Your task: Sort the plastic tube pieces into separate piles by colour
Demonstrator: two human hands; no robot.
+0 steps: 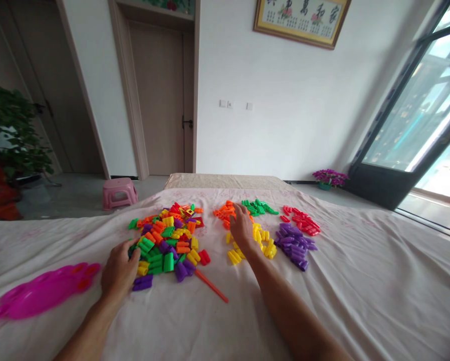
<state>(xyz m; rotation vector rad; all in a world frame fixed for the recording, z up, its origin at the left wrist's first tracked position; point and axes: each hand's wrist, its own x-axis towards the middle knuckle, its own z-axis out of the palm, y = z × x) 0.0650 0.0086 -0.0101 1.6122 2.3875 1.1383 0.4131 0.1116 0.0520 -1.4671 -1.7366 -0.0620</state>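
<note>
Looks onto a white wall (225,150) bearing a gold-framed panel (302,22) of flowers and Chinese characters high up, with white switch plates (222,104) lower down. Has a brown door (157,100) left of those, a pink stool (117,187) on the grey floor (78,193) near it, and a leafy green plant (7,118) at far left. Takes in, rightward, potted magenta flowers (328,176) near dark-framed glazing (413,120).

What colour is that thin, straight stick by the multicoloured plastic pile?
The stick is orange-red, best seen in the head view.
</note>
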